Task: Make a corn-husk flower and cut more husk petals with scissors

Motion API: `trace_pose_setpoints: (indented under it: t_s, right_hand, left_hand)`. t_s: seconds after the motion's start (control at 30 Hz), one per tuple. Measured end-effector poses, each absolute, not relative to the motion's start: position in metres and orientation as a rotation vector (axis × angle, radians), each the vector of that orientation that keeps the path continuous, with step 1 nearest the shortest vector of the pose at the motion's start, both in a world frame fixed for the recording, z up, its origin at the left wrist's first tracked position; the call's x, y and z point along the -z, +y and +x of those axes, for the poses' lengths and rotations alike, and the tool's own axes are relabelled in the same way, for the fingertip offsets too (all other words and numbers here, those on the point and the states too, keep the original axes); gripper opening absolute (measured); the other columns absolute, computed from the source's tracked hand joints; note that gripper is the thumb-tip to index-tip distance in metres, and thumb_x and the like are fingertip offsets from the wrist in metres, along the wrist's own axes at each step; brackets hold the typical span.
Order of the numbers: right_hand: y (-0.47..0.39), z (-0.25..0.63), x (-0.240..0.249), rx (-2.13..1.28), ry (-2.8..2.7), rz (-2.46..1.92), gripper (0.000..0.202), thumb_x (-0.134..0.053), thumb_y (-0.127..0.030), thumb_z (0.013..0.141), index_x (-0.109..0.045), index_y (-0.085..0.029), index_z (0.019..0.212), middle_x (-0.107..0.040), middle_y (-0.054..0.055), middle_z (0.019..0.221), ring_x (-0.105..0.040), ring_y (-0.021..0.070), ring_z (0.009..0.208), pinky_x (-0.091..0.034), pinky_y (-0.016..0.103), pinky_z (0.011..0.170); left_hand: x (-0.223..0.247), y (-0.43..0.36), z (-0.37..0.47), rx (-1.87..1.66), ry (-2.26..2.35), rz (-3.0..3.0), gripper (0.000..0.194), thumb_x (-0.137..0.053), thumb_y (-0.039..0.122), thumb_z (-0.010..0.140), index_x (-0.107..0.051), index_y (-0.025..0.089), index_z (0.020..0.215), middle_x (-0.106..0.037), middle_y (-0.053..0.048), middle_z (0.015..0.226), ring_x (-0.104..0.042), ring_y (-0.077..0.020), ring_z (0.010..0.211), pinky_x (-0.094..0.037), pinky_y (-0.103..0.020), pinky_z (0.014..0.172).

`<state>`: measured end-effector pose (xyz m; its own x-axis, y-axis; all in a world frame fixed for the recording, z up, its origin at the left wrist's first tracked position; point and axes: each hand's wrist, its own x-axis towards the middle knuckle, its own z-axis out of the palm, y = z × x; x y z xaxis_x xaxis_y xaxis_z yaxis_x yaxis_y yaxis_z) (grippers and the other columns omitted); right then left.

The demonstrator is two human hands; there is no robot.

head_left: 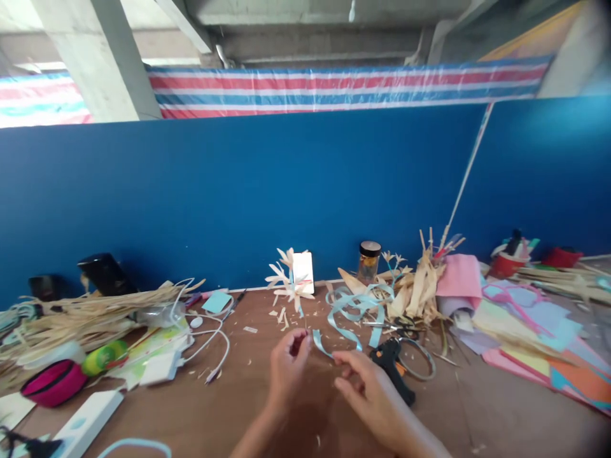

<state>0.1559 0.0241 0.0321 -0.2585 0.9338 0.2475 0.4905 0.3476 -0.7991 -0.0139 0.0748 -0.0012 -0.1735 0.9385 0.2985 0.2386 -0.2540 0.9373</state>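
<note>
My left hand [289, 366] is above the table with thumb and forefinger pinched together; what is between them is too small to make out. To its right, my right hand [365, 388] has its thumb apart from its loosely bent fingers. A light blue ribbon [351, 337] curls over the table, and one strand runs to my right fingertips; whether they touch it I cannot tell. Beyond my left hand are pale, dry-petalled flowers [289, 280] with bits of blue at the stem. A black glue gun [394, 369] lies beside my right hand, near scissors [405, 327].
Behind the flowers a phone [304, 270] leans near the blue partition [238, 191]. A lidded jar [369, 261] and dry husks [420, 292] stand at the back right. Coloured sheets [525, 324] lie far right. Left are straw bundles [105, 312], white cables [222, 343] and a power strip [88, 420].
</note>
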Motion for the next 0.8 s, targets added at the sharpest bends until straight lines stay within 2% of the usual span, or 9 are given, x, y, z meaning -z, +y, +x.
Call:
trace_pose_setpoints:
  t_s: [0.17, 0.27, 0.4, 0.53, 0.8]
  right_hand:
    - [0.031, 0.138, -0.03, -0.787, -1.664, -1.231, 0.027, -0.049, -0.021, 0.076, -0.058, -0.02, 0.101, -0.061, 0.005, 0.089, -0.056, 0.016, 0.074, -0.046, 0.026, 0.068]
    - [0.033, 0.134, -0.022, -0.819, -1.512, -1.242, 0.022, -0.048, -0.024, 0.078, -0.059, -0.018, 0.095, -0.062, 0.004, 0.081, -0.057, 0.016, 0.072, -0.045, 0.026, 0.067]
    - [0.033, 0.135, -0.016, -0.822, -1.383, -1.228, 0.022, -0.051, -0.027, 0.077, -0.061, -0.018, 0.094, -0.063, 0.004, 0.082, -0.057, 0.0163, 0.072, -0.045, 0.026, 0.066]
    - [0.036, 0.133, -0.017, -0.882, -1.337, -1.167, 0.019, -0.051, -0.03, 0.078, -0.063, -0.017, 0.083, -0.064, 0.003, 0.077, -0.058, 0.0158, 0.069, -0.044, 0.024, 0.064]
    - [0.044, 0.125, -0.026, -0.868, -1.369, -1.138, 0.017, -0.049, -0.027, 0.079, -0.061, -0.016, 0.079, -0.061, 0.001, 0.07, -0.055, 0.0134, 0.065, -0.042, 0.022, 0.061]
  left_hand:
    - [-0.001, 0.053, 0.006, -1.333, 1.292, 1.649, 0.02, -0.048, 0.03, 0.077, -0.062, 0.017, 0.083, -0.066, -0.006, 0.081, -0.061, -0.0167, 0.073, -0.049, -0.026, 0.067]
    - [0.002, 0.048, 0.007, -1.307, 1.277, 1.701, 0.019, -0.049, 0.029, 0.077, -0.063, 0.018, 0.083, -0.066, -0.006, 0.082, -0.061, -0.0172, 0.075, -0.049, -0.026, 0.067]
    - [0.009, 0.044, 0.006, -1.282, 1.284, 1.759, 0.018, -0.049, 0.028, 0.077, -0.064, 0.019, 0.083, -0.066, -0.006, 0.082, -0.061, -0.0172, 0.074, -0.049, -0.026, 0.067]
    - [0.015, 0.039, 0.009, -1.266, 1.268, 1.775, 0.019, -0.05, 0.028, 0.077, -0.064, 0.018, 0.086, -0.067, -0.007, 0.082, -0.062, -0.0169, 0.073, -0.049, -0.026, 0.067]
    - [0.023, 0.042, 0.006, -1.245, 1.271, 1.679, 0.024, -0.051, 0.03, 0.076, -0.064, 0.017, 0.092, -0.067, -0.008, 0.091, -0.062, -0.0193, 0.08, -0.049, -0.029, 0.072]
